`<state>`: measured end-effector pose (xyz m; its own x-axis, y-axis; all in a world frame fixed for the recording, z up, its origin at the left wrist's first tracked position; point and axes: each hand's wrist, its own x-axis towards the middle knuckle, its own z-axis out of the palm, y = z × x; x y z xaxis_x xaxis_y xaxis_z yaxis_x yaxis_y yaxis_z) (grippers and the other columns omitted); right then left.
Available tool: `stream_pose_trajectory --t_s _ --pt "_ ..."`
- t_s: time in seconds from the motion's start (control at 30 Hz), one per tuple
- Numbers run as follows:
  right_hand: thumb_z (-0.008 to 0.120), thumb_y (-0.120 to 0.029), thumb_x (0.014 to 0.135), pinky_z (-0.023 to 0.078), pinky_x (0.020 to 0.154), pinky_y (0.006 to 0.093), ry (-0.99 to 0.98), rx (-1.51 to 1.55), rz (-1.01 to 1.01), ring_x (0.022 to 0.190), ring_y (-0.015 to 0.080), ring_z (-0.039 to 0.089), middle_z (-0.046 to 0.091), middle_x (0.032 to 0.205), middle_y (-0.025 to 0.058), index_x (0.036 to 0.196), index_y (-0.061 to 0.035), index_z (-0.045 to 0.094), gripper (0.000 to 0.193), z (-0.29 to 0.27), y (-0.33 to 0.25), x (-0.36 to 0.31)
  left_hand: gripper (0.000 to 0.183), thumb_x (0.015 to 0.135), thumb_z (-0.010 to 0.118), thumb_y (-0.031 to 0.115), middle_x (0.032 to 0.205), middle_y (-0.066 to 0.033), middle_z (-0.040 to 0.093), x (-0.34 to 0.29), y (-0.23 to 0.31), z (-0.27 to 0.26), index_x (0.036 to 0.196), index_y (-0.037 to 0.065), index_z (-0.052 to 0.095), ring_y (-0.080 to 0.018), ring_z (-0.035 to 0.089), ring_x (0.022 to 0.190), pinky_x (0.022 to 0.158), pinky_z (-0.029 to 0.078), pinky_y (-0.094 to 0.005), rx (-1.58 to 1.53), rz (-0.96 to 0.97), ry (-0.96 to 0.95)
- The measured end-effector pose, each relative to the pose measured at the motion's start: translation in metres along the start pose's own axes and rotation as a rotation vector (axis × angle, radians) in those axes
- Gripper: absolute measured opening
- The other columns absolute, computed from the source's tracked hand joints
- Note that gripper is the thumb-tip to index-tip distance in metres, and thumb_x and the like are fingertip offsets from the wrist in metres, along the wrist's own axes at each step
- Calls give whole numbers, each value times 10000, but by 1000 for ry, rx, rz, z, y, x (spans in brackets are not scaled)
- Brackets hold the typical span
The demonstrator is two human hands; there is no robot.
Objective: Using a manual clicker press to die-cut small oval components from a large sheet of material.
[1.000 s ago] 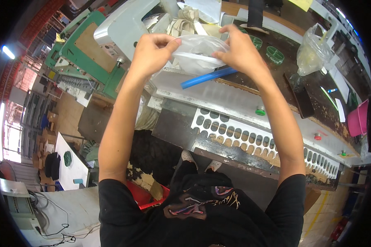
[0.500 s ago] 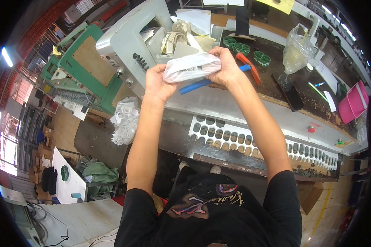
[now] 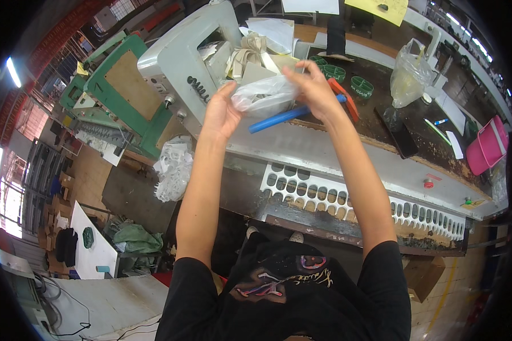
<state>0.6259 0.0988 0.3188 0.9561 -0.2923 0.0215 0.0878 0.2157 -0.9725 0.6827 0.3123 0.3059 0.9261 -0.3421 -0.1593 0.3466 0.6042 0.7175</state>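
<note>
Both my hands are raised over the workbench and hold a crumpled clear plastic bag [image 3: 263, 95] between them. My left hand [image 3: 222, 111] cups the bag's left end, palm toward me. My right hand [image 3: 312, 88] pinches the bag's right top edge with its fingers closed. Just beneath the bag a blue tube [image 3: 279, 119] lies at a slant on the bench. An orange-handled tool [image 3: 342, 98] lies by my right wrist.
A grey machine [image 3: 179, 62] with paper scraps stands at the back left, a green machine [image 3: 128, 85] beyond it. Green round trays [image 3: 361, 86], a filled plastic bag [image 3: 407, 71], a dark phone [image 3: 401, 139] and a pink bin [image 3: 486, 150] sit on the bench. A perforated metal panel [image 3: 335, 199] fronts it.
My hands with the bag have shifted slightly and the left hand has opened to cup the bag's end. The view has tilted a little.
</note>
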Motion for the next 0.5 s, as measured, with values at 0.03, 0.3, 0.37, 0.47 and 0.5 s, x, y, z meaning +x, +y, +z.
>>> stream_pose_trajectory --t_s 0.03,0.3,0.37,0.47,0.5 --pt "854 -257 879 562 849 399 1 0 -3 976 244 682 680 1118 93 1127 -66 634 382 -4 2 -4 200 957 559 24 1062 -123 704 -5 0 1 1141 7 637 -241 684 1059 933 558 -400 129 88 -97" --pt "690 42 757 565 943 455 -408 -1357 -446 1063 401 707 618 1334 313 956 -43 769 231 18 -35 -3 215 881 625 -37 1022 -156 743 -8 23 33 1014 50 770 -327 689 1034 892 546 -386 1849 703 -332" --pt "719 11 754 591 898 468 -162 -1633 -322 1014 401 727 691 1234 260 1000 -42 785 259 30 -40 3 224 849 666 17 972 -205 752 -4 21 48 1025 66 796 -373 719 1002 878 575 -414 2054 518 -271" --pt "789 -52 738 608 862 501 -73 -1609 -422 1026 374 742 749 1110 181 1036 -52 766 299 37 -38 19 237 822 761 127 1008 -205 766 -5 19 85 1054 114 808 -362 746 981 879 594 -446 2439 377 -14" --pt "789 -52 738 608 862 501 -70 -1608 -423 1026 374 742 749 1110 181 1036 -52 766 299 36 -36 22 237 822 761 127 1008 -205 766 1 20 88 1054 114 808 -362 746 981 879 594 -446 2440 381 -14"
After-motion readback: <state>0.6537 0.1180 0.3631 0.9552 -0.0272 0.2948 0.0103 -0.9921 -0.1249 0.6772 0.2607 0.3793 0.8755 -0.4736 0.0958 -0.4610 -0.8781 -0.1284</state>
